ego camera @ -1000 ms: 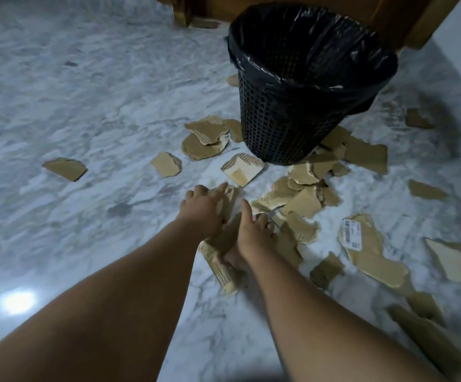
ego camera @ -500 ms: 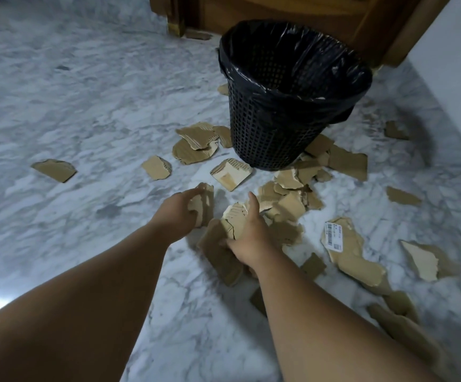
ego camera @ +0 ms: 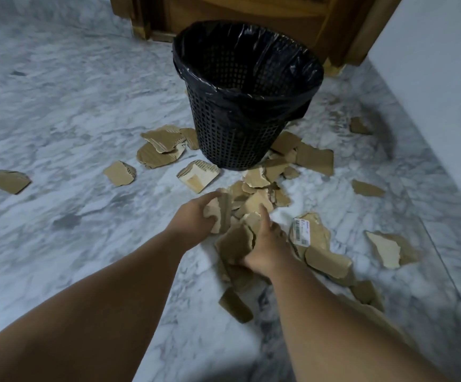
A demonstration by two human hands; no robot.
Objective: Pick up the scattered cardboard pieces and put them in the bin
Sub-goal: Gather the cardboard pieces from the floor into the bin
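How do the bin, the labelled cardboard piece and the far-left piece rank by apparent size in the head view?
1. bin
2. labelled cardboard piece and far-left piece: look alike, the labelled one nearer, so unranked.

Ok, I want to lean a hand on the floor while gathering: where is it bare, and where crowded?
Bare marble floor lies left of the bin, beyond the far-left piece, and again between that piece and the left forearm. Crowded: in front of the bin, around the left hand and right hand, out to the labelled piece.
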